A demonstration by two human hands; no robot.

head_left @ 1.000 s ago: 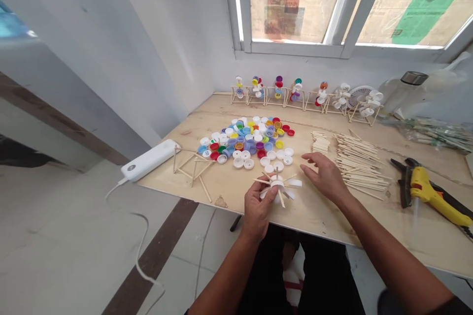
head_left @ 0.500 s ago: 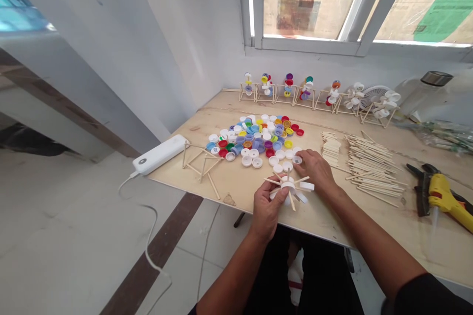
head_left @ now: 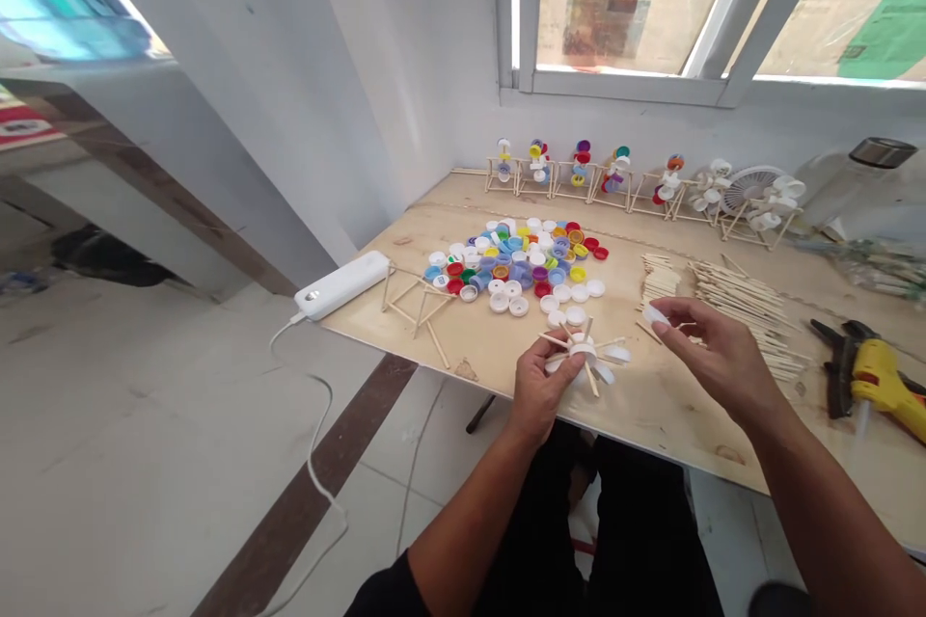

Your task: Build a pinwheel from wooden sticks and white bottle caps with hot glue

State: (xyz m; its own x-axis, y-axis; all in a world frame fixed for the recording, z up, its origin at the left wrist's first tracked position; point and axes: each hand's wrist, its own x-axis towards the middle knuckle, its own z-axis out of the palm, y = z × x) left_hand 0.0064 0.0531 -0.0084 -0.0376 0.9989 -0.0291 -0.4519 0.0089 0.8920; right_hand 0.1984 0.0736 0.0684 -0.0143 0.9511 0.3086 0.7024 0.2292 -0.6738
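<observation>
My left hand [head_left: 541,388] grips a small wheel [head_left: 583,349] made of a white cap hub with wooden sticks fanning out, near the table's front edge. White caps sit on some of its sticks, on the right and lower sides. To the right, my right hand [head_left: 713,352] is raised above the table and pinches a single white bottle cap [head_left: 656,315] between thumb and fingers. Beyond both hands lies a spread of bottle caps [head_left: 517,260] in many colours. Several white caps [head_left: 575,315] lie closest to the wheel.
Wooden sticks [head_left: 745,308] lie in piles at right, beside a yellow glue gun [head_left: 879,376]. A stick frame [head_left: 416,308] and a white power bank [head_left: 343,284] with a cable are at left. Finished cap wheels on frames [head_left: 614,178] line the back, near a small fan [head_left: 752,191] and bottle [head_left: 868,178].
My right hand has lifted a white cap off the table and drawn it to the right. My left hand still holds the wheel. The camera view has turned slightly left.
</observation>
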